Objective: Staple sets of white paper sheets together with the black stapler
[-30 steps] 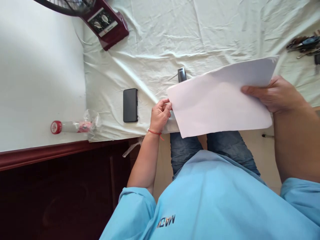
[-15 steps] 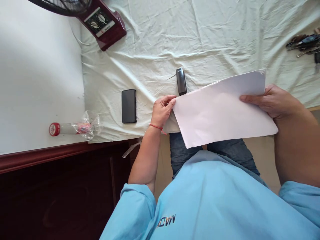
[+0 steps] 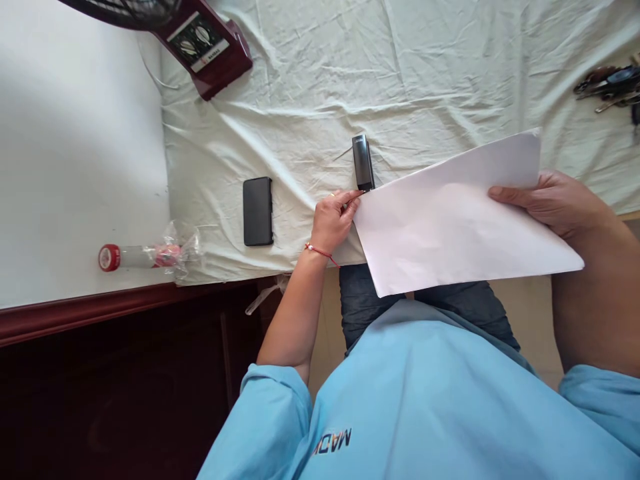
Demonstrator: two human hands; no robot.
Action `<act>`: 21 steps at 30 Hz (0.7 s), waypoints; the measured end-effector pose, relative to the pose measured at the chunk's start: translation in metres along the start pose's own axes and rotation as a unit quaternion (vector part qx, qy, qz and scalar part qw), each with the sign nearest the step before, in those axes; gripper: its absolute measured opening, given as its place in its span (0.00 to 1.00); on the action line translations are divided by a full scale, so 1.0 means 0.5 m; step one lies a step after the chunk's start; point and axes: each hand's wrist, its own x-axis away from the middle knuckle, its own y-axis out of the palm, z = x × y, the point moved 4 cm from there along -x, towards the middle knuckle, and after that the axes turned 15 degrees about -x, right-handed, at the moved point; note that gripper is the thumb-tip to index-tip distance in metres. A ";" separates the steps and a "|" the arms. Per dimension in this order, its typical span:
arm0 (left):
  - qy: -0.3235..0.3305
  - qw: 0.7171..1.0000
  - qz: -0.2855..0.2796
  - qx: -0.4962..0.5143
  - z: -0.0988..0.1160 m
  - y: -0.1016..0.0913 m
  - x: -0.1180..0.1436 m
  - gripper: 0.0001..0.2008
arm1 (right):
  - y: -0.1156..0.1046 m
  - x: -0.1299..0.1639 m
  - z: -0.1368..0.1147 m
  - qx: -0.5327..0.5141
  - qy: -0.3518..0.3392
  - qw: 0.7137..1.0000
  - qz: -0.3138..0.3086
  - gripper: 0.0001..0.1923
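Note:
Between my hands is a stack of white paper sheets (image 3: 450,220), tilted, its near edge hanging past the table over my lap. My left hand (image 3: 336,219), with a red string bracelet at the wrist, pinches the stack's left corner. At the right end my right hand (image 3: 560,200) grips the sheets, thumb on top and the other fingers hidden beneath. A black stapler (image 3: 363,163) lies on the cloth just beyond my left fingertips, close to the paper's upper left corner; whether they touch I cannot tell.
A black phone (image 3: 258,211) lies left of my left hand on the pale tablecloth (image 3: 310,80). Farther left is a clear bottle (image 3: 137,257) with a red cap, partly in plastic wrap. A dark red fan base (image 3: 210,53) stands at the back left, and a bunch of keys (image 3: 613,83) at the far right.
Both hands and the paper have shifted slightly to the right. The stack's right end has spread outward, and my left fingertips are closer to the stapler's near end.

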 end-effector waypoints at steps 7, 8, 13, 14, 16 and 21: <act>-0.042 0.998 -0.021 -0.037 -0.004 0.007 -0.022 0.10 | 0.019 0.006 -0.014 0.051 -0.019 0.998 0.032 0.16; -0.044 0.998 -0.022 -0.037 -0.003 0.007 -0.027 0.09 | 0.021 0.005 -0.017 0.050 -0.033 0.998 0.030 0.15; -0.080 0.997 0.000 0.006 -0.009 0.010 -0.049 0.06 | 0.015 0.002 -0.027 0.047 -0.088 0.994 0.053 0.15; -0.095 0.995 0.005 0.018 -0.012 0.012 -0.053 0.05 | 0.014 0.002 -0.028 0.049 -0.090 0.993 0.057 0.15; -0.119 0.992 0.013 0.034 -0.018 0.017 -0.060 0.04 | 0.015 0.002 -0.029 0.043 -0.089 0.993 0.060 0.13; -0.120 0.991 0.030 0.060 -0.017 0.027 -0.068 0.05 | 0.018 0.007 -0.035 0.037 -0.068 0.994 0.073 0.09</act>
